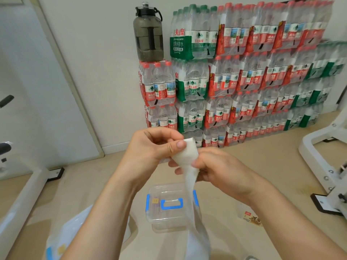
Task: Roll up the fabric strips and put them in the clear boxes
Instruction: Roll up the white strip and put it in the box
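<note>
"Above the clear box [167, 212], what is held?"

"A white fabric strip [185, 158], between both hands. The left hand [150, 147] pinches its top end, thumb pressed flat on the cloth, fingers curled behind. The right hand [221, 169] grips the strip just below, fingers closed round it. The top edge is curled over; the rest hangs loose, crossing the box's right side and running out of view at the bottom."

"The box?"

"On the floor [272, 162], lid on, blue handle up, blue latches at both short edges. The strip's lower part is apart from the hands and hangs in front of the box — contact with the lid cannot be told."

"Room to move?"

"Bare floor lies between the box and a stack of bottled water packs [244, 76] against the wall, with a dark jug [148, 32] on its left corner. White metal frames stand on either side — left [24, 190] and right [309, 152] — both well apart from the hands."
</note>
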